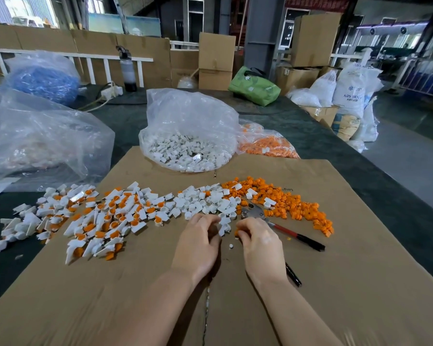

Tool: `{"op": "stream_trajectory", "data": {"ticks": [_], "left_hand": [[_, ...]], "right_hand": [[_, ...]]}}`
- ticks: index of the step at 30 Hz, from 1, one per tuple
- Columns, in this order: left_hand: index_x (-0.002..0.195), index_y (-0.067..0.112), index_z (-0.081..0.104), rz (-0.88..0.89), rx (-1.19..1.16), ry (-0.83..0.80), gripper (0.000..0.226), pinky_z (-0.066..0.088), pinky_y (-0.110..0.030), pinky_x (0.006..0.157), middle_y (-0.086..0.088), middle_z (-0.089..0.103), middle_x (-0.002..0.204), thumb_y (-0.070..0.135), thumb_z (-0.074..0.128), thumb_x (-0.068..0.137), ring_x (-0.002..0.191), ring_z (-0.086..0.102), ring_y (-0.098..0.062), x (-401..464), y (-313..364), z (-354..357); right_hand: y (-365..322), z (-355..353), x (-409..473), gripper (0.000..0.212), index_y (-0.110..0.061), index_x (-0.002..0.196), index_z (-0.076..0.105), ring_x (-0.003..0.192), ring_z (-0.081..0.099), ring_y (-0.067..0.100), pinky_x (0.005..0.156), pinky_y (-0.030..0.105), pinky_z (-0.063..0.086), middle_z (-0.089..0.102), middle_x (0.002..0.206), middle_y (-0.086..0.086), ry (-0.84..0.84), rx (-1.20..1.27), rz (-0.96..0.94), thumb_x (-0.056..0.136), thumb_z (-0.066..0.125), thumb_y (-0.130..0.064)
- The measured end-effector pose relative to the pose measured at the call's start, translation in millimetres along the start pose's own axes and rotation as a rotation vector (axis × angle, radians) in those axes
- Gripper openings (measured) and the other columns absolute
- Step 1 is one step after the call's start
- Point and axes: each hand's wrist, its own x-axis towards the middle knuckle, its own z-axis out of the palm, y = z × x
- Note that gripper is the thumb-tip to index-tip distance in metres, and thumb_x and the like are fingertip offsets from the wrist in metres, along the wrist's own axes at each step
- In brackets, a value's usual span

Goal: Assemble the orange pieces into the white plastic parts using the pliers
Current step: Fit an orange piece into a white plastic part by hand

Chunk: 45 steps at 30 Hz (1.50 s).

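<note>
On the cardboard sheet I see my left hand pinching a white plastic part; my right hand grips an orange piece and the pliers. Far right, a sack reads "ABS".

Factory workshop floor — steel column, stacked cardboard boxes, resin sacks and bagged plastic parts on a cardboard-covered bench.
</note>
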Motion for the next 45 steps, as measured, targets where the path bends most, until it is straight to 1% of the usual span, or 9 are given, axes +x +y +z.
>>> {"op": "stream_trajectory", "data": {"ticks": [4,8,13,17,21,27,30,38,45], "left_hand": [[0.129,0.021,0.054,-0.035,0.052,0.012,0.04,0.026,-0.008,0.088,0.006,0.049,0.12,0.032,0.058,0.091,0.114,0.046,-0.009,0,4,7],[0.121,0.02,0.058,-0.071,0.126,0.04,0.037,0.026,-0.011,0.088,0.005,0.049,0.116,0.039,0.059,0.089,0.114,0.043,-0.011,2,6,13],[0.091,0.029,0.053,-0.124,-0.025,0.062,0.02,0.032,-0.013,0.062,0.014,0.055,0.085,0.025,0.07,0.082,0.081,0.05,-0.008,1,6,9],[0.078,0.031,0.054,-0.17,-0.178,0.087,0.021,0.038,-0.008,0.057,0.013,0.058,0.069,0.022,0.073,0.08,0.066,0.053,0.0,-5,5,3],[0.076,0.032,0.054,-0.161,-0.225,0.077,0.018,0.037,-0.006,0.057,0.012,0.06,0.071,0.025,0.07,0.083,0.067,0.054,0.002,-11,4,0],[0.075,0.034,0.05,-0.139,-0.25,0.064,0.02,0.037,-0.004,0.059,0.014,0.059,0.07,0.026,0.059,0.091,0.069,0.053,0.01,-13,5,-2],[0.077,0.033,0.05,-0.152,-0.277,0.034,0.019,0.037,-0.004,0.059,0.012,0.06,0.073,0.025,0.057,0.092,0.069,0.054,0.005,-13,5,-3],[0.081,0.03,0.056,-0.191,-0.393,0.027,0.013,0.041,-0.012,0.061,0.005,0.066,0.077,0.023,0.058,0.092,0.077,0.062,-0.008,-12,2,-1],[0.081,0.035,0.056,-0.169,-0.388,0.019,0.017,0.039,-0.004,0.059,0.01,0.064,0.073,0.021,0.061,0.09,0.069,0.058,0.006,-13,3,-3]], "right_hand": [[-2,0,-2,0.012,-0.01,0.093,0.066,0.079,0.052,0.008,0.067,0.014,0.033,0.062,0.092,-0.003,0.006,-0.037,-0.021,0.09,0.057,-0.003],[-3,-1,-3,0.014,-0.01,0.093,0.066,0.083,0.055,0.011,0.069,0.015,0.035,0.062,0.093,-0.003,-0.015,-0.024,-0.019,0.089,0.056,-0.001],[-5,-4,-3,0.014,-0.011,0.092,0.067,0.083,0.057,0.012,0.073,0.02,0.044,0.063,0.092,-0.002,-0.04,0.012,-0.027,0.09,0.056,-0.002],[-5,-6,-3,0.011,-0.01,0.095,0.068,0.083,0.055,0.008,0.073,0.013,0.038,0.064,0.092,-0.003,-0.016,0.034,-0.009,0.089,0.059,-0.006],[-6,-8,-4,0.005,-0.011,0.089,0.067,0.078,0.053,0.006,0.069,0.012,0.036,0.064,0.087,-0.006,0.001,0.042,-0.025,0.088,0.063,-0.013],[-8,-8,-6,0.011,-0.014,0.083,0.061,0.071,0.05,0.005,0.063,0.008,0.035,0.058,0.077,-0.01,-0.008,0.036,-0.05,0.09,0.062,-0.023],[-8,-8,-7,0.011,-0.013,0.082,0.061,0.07,0.049,0.006,0.063,0.007,0.034,0.058,0.077,-0.008,-0.006,0.033,-0.069,0.089,0.062,-0.021],[-8,-8,-8,0.011,-0.013,0.081,0.062,0.07,0.053,0.01,0.061,0.021,0.042,0.059,0.075,-0.007,-0.005,0.03,-0.128,0.089,0.063,-0.021],[-7,-5,-8,0.016,-0.012,0.074,0.059,0.062,0.046,0.01,0.055,0.021,0.034,0.053,0.068,-0.007,0.016,-0.022,-0.144,0.087,0.065,-0.018]]}}
